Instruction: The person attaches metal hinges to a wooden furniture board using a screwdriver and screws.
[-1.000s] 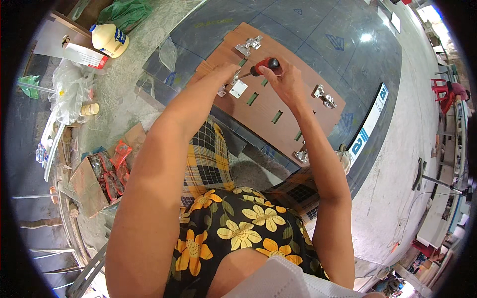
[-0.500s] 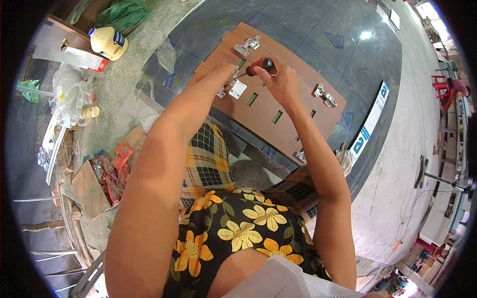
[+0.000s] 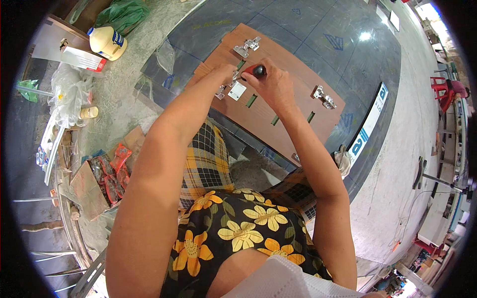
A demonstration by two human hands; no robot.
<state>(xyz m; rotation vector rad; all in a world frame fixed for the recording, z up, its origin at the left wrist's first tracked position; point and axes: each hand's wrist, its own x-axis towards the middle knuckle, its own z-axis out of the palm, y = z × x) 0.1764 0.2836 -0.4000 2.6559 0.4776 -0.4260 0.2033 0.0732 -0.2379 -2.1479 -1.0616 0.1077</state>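
My right hand (image 3: 276,83) is closed around the red and black handle of a screwdriver (image 3: 258,71), held over the left part of a brown wooden panel (image 3: 320,123). My left hand (image 3: 218,75) rests at the panel's left edge, its fingertips closed at a metal hinge (image 3: 221,92); part of the grip is hidden. Beside it lies a small white label (image 3: 237,91). Another metal hinge (image 3: 247,46) sits at the far corner, and a third hinge (image 3: 324,97) lies toward the right. Several narrow green slots (image 3: 252,100) cross the panel.
Under the panel lies a large dark sheet (image 3: 343,44), with a long white strip (image 3: 368,121) on its right. Left on the floor are a cream jug (image 3: 108,43), clear plastic bags (image 3: 69,92) and an open carton (image 3: 89,186) of red packets. Another person (image 3: 458,88) is at far right.
My right hand has turned about the screwdriver handle and shifted slightly left and nearer, the handle tipping more upright. My left hand stays at the hinge.
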